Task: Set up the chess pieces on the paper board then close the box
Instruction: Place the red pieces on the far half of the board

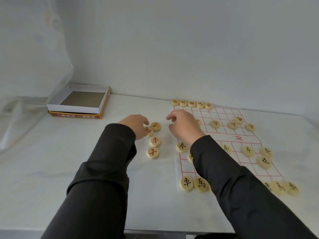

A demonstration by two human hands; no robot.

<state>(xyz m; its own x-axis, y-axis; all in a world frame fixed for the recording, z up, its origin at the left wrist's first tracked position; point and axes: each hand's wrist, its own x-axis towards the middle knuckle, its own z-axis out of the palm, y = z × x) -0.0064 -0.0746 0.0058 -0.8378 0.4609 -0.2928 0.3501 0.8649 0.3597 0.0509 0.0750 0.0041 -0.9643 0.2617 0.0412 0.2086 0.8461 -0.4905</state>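
Observation:
A paper board (229, 135) with red grid lines lies on the white table at the right. Round wooden chess pieces stand on it: a red-lettered row (191, 103) along the far edge, black-lettered ones (193, 184) along the near edge, others in between. Left of the board lie several loose red-lettered pieces (155, 141). My left hand (136, 125) pinches one of them (148, 131) with curled fingers. My right hand (183, 125) hovers over the board's left edge, fingers loosely curled and holding nothing. The open box (78, 110) sits at the far left.
The box tray rests on its red lid against the wall. A white curtain (31, 66) hangs at the far left. The table's front edge (155, 231) runs along the bottom. My dark sleeves hide part of the board and some pieces.

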